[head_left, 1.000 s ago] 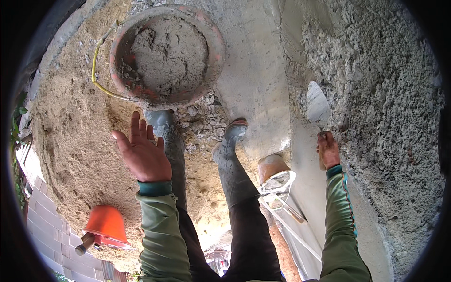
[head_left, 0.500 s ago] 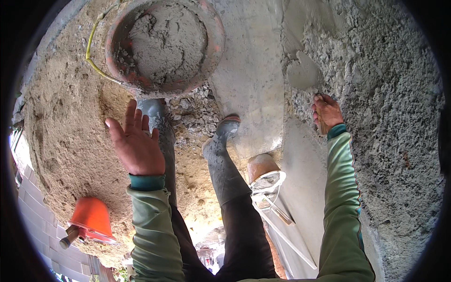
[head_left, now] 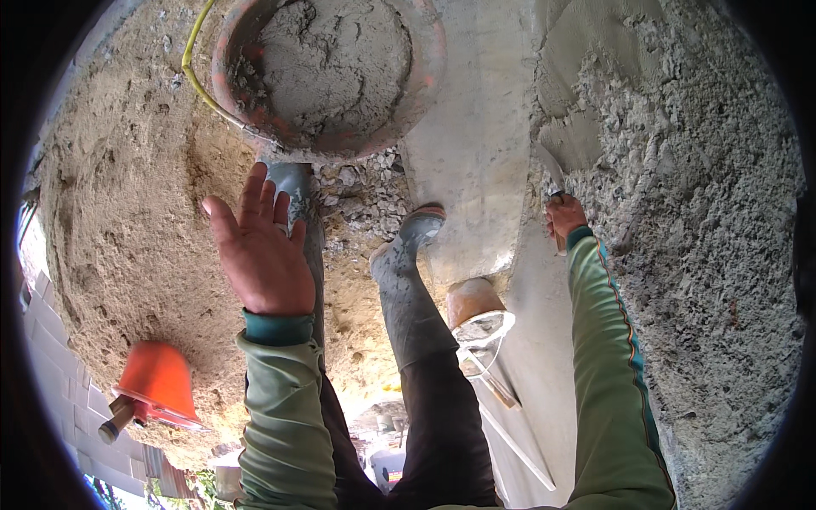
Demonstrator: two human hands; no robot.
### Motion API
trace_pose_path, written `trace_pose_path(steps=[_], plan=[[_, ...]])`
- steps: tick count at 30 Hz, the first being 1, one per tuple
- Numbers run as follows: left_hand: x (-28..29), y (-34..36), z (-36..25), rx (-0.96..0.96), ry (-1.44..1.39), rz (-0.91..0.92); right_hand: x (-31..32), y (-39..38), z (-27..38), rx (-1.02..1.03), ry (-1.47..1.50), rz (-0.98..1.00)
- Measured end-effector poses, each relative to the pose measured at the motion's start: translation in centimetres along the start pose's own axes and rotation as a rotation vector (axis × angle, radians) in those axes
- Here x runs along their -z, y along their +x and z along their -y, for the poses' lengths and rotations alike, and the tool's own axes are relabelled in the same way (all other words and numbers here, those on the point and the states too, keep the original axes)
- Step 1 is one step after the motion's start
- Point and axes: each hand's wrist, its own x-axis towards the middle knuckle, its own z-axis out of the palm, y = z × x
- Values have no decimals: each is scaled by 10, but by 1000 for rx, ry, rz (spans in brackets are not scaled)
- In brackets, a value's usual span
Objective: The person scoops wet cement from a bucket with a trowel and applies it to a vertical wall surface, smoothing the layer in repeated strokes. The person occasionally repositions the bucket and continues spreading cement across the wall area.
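Observation:
My right hand [head_left: 564, 218] is closed around the wooden handle of a trowel [head_left: 550, 165], whose blade is seen nearly edge-on beside a smoothed patch of wet mortar [head_left: 571, 140] on the rough wall-like surface at right. My left hand [head_left: 262, 246] is held out palm up with its fingers apart, and nothing lies in it. Just beyond its fingertips stands a mortar-smeared reddish tub [head_left: 433, 51] full of grey mortar [head_left: 331, 72], with a yellow handle [head_left: 194, 72] hanging on its left side.
My boots [head_left: 399, 259] stand on sandy ground beside gravel [head_left: 353, 187] and a smooth grey concrete strip [head_left: 467, 153]. An orange bucket [head_left: 157, 382] with tool handles sits lower left. A smaller bucket [head_left: 473, 299], tools and a long white strip [head_left: 518, 446] lie near my right leg.
My right hand has shifted slightly left and toward me, and the trowel blade has turned from flat-on to nearly edge-on. My left hand stays open. The view has shifted a little.

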Motion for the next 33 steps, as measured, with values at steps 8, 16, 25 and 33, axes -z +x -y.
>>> trace_pose_path(steps=[8,16,25,33], plan=[[-3,0,-5,-18,13,-4,55,-9,201,45,21,31],[1,2,-5,-6,7,-20,53,-5,260,320,395,21],[-4,4,-1,16,11,-8,-67,16,66,-32,614,-60],[0,2,1,6,-71,11,-53,-3,-37,-23,192,-76]])
